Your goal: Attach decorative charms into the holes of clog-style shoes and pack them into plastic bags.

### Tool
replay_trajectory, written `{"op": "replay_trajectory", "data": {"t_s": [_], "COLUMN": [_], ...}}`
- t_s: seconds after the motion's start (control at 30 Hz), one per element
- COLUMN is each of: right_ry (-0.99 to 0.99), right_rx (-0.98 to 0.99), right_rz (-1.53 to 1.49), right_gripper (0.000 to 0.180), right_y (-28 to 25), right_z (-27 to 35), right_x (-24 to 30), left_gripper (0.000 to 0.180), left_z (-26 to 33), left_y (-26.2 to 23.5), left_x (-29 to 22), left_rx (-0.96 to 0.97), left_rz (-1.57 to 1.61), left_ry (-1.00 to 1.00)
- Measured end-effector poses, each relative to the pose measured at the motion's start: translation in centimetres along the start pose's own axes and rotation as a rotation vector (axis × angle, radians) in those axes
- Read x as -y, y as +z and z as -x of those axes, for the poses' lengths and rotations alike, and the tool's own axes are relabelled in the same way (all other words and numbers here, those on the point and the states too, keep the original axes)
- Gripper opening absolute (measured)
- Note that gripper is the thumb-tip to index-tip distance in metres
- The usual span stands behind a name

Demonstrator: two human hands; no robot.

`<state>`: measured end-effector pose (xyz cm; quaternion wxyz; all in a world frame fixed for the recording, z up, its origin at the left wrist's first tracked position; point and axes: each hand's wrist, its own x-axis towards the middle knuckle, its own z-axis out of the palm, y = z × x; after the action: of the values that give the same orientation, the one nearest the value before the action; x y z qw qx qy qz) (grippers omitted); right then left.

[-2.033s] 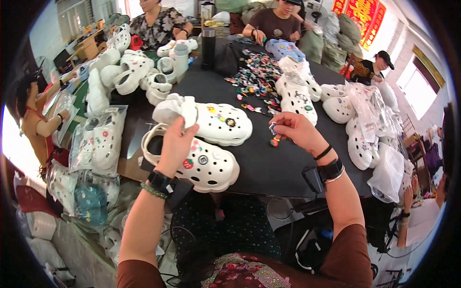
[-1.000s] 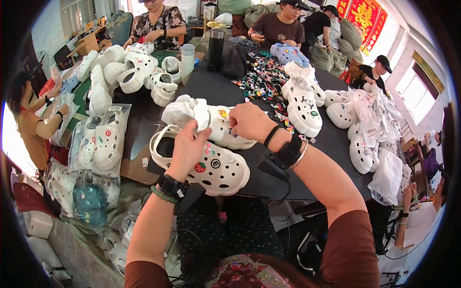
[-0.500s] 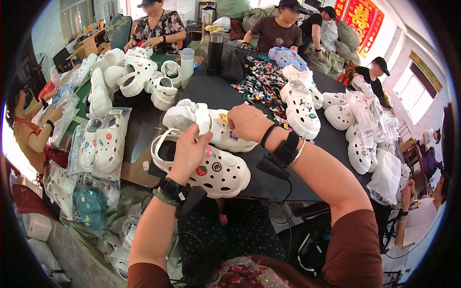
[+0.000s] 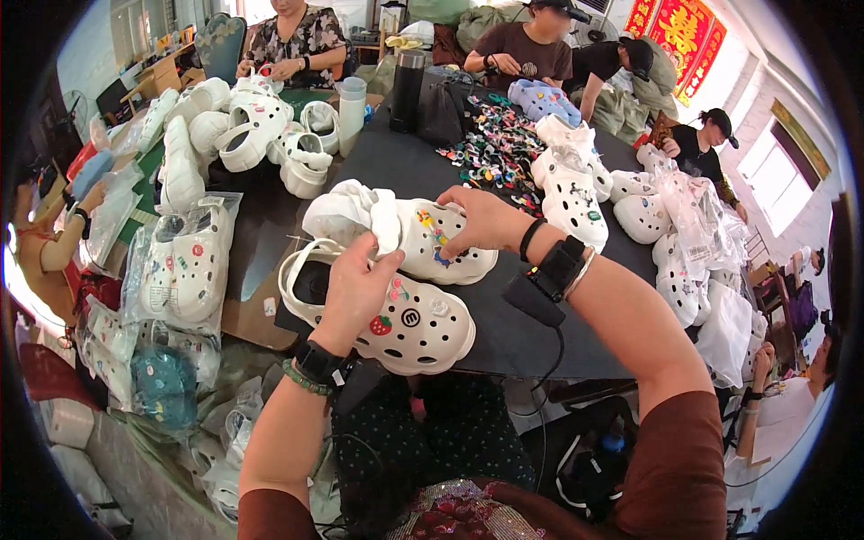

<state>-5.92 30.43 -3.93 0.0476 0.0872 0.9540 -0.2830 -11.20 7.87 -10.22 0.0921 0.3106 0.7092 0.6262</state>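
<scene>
Head view: left hand (image 4: 358, 286) grips the near white clog (image 4: 396, 315), steadying it, while right hand (image 4: 481, 220) fingers pinch a charm (image 4: 441, 255) onto the far clog (image 4: 432, 243).

Black table (image 4: 423, 171), white clogs (image 4: 400, 315) w/ charms, loose charm pile (image 4: 495, 148), bagged clogs (image 4: 184, 261), tumbler (image 4: 407, 90), plastic cup (image 4: 351, 103)

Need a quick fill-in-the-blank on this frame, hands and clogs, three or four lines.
1. The left hand rests on the nearer white clog, which bears a red ____ charm.
2. The right hand touches the ____ white clog.
3. Both clogs lie on a ____ table.
4. The loose charms are piled ____ the two clogs.

Missing: strawberry; farther; black; beyond
</scene>
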Motion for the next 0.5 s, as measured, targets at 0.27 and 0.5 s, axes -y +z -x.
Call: {"op": "replay_trajectory", "data": {"t_s": [0.27,0.5], "right_ry": [0.160,0.194], "right_rx": [-0.065,-0.115], "right_rz": [0.107,0.162], "right_gripper": [0.084,0.083], "right_y": [1.4,2.1], "right_z": [0.3,-0.2], "right_x": [1.5,1.9], "left_gripper": [0.025,0.023], "left_z": [0.2,0.3], "left_y": [0.0,0.1], "left_x": [0.0,-0.4], "left_rx": [0.019,0.029], "left_rz": [0.109,0.138], "left_ry": [-0.043,-0.062]}}
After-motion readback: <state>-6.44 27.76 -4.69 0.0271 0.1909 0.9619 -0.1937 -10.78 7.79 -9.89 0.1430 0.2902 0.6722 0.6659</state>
